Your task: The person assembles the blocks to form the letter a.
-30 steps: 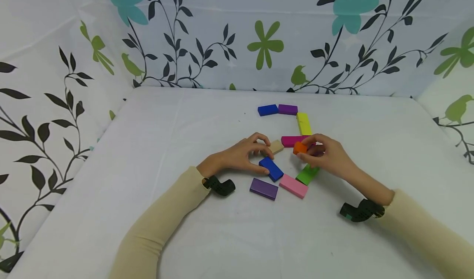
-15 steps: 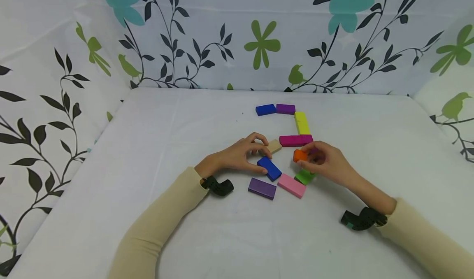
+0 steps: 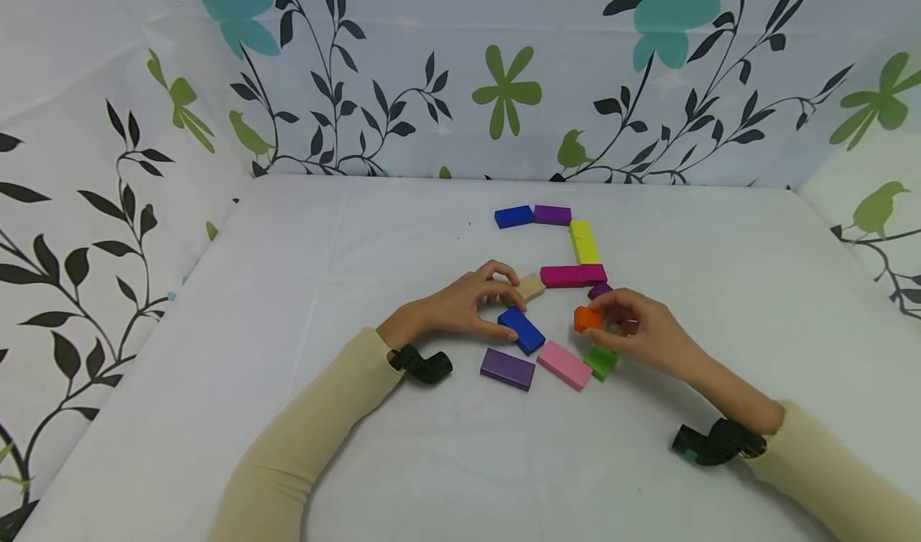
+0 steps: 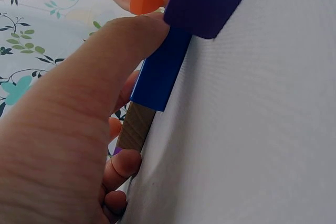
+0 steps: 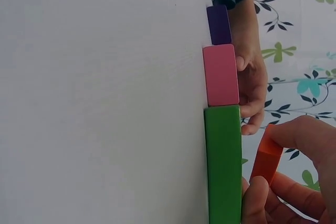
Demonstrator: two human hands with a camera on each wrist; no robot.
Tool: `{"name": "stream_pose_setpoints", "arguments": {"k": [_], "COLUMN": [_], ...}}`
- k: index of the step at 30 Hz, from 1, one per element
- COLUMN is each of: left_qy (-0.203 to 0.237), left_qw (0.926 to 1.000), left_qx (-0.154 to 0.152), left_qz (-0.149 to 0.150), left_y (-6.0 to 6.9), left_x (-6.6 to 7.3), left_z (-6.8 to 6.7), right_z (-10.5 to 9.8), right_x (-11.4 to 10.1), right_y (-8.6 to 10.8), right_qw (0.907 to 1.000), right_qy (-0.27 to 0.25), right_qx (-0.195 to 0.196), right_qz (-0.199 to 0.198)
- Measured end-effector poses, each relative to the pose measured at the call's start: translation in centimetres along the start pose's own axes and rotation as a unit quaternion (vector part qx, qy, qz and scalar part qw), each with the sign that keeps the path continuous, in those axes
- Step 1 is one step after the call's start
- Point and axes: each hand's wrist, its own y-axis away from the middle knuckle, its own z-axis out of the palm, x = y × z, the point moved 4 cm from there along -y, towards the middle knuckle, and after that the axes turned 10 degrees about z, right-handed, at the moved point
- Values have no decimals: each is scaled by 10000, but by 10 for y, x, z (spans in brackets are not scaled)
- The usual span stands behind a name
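Note:
With thumb and fingers curled, my left hand [image 3: 460, 306] holds a blue block [image 3: 521, 331] on the table. Its other fingers lie against a plain wood block [image 3: 531, 287]. My right hand [image 3: 651, 330] pinches a small orange block [image 3: 587, 319] between thumb and fingertips, raised a little over the table, as the right wrist view shows. Under that hand lies a green block [image 5: 224, 166], partly covered in the head view. A pink block [image 3: 564, 364] meets the green one, and a purple block [image 3: 508, 368] lies left of the pink.
Behind the hands, a magenta block [image 3: 573, 276], a yellow block [image 3: 584, 242], a violet block [image 3: 552, 215] and another blue block [image 3: 514, 217] form a bent row. A dark purple block [image 3: 600, 290] peeks out by the right hand. Patterned cloth [image 3: 403, 70] hangs behind the white table [image 3: 403, 462].
My right hand has moved toward me with the orange block, from beside the magenta block to above the green one, uncovering the dark purple block. The left hand has stayed put.

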Motion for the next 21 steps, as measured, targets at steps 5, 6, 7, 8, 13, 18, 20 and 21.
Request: {"name": "stream_pose_setpoints", "arguments": {"k": [5,6,7,8,13,18,20,21], "left_qy": [-25,-29,-27,-25,-80,-91,-80,-79], "left_qw": [10000,10000,10000,10000,10000,10000,10000,10000], "left_qx": [12,9,9,6,13,36,35,33], "left_qz": [-8,-16,-17,-16,-39,-19,-15,-12], "left_y": [0,0,0,0,0,0,0,0], "left_x": [-1,-1,-1,-2,-5,-4,-3,-3], "left_z": [1,1,1,1,3,2,2,2], "right_z": [-1,-1,-2,-2,-7,-16,-19,-20], "right_x": [-3,-4,-4,-4,-2,1,3,5], "right_y": [5,6,8,9,13,16,18,19], "right_qw": [9999,9999,9999,9999,9996,9991,9989,9988], "right_qy": [-98,-107,-122,-137,-130,-77,-20,18], "right_qx": [-7,1,10,30,205,393,458,483], "right_qz": [-83,-96,-99,-101,-144,-138,-89,-67]}}
